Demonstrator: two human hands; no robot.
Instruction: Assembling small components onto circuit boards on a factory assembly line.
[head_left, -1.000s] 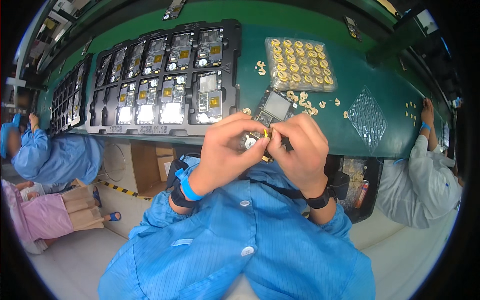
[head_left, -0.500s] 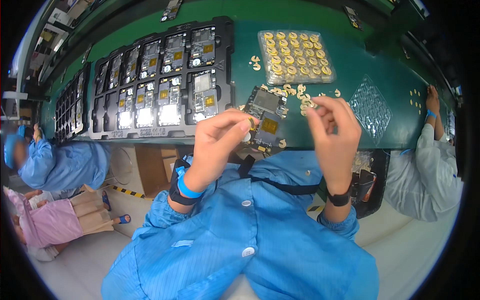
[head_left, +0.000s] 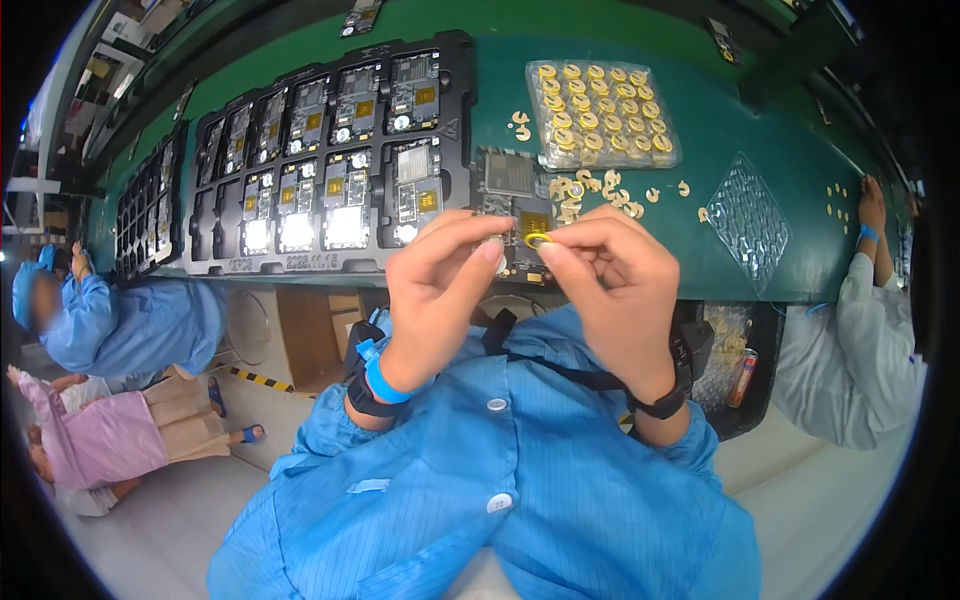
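Green desk (head_left: 710,110), a person in blue (head_left: 130,325) off at the far left. We see the right hand (head_left: 625,275) pinching a yellow ring (head_left: 538,241) between thumb and index, in line with the lower part of a dark circuit board (head_left: 509,175). Left hand (head_left: 435,285) sits just beside the ring, thumb and index tips near each other; we can't tell if they grip anything. Left of the board we have a black tray (head_left: 463,110) of boards; beyond the hands, loose cream pieces (head_left: 612,182) and a clear blister tray (head_left: 673,152) of yellow-rimmed round parts.
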